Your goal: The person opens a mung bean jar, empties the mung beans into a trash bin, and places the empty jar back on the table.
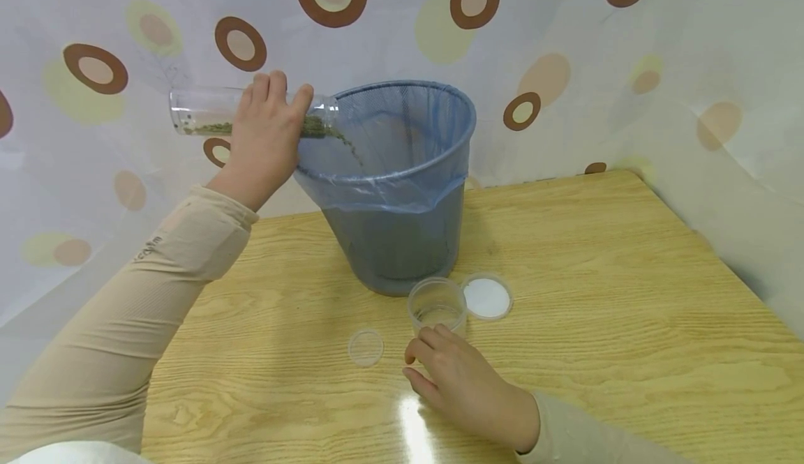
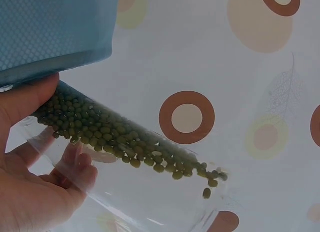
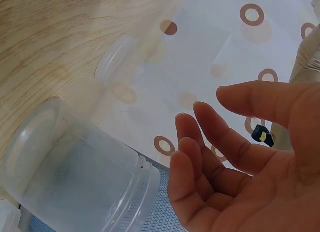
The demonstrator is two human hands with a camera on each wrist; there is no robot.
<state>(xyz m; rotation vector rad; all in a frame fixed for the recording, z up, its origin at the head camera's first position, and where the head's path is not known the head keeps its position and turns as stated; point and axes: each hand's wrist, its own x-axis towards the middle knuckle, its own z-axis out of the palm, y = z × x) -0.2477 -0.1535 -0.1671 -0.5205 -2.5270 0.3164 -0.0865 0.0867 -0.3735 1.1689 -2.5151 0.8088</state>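
My left hand (image 1: 266, 125) grips a clear cylindrical bottle (image 1: 199, 105), holding it nearly level with its mouth over the rim of a blue mesh bin (image 1: 398, 244). Green mung beans (image 2: 115, 137) lie along the lower side of the bottle, and a thin stream falls from its mouth into the bin. Below, on the table, my right hand (image 1: 467, 384) is beside a clear plastic jar (image 3: 82, 167), fingers loosely bent and holding nothing. Its fingertips overlap the jar in the head view, while a gap shows between them in the right wrist view.
A thin translucent bag lines the bin and folds over its rim. On the wooden table (image 1: 628, 296), a white round lid (image 1: 487, 298) lies right of the jar and a small clear disc (image 1: 366, 347) to its left. A patterned sheet (image 1: 389, 38) hangs behind.
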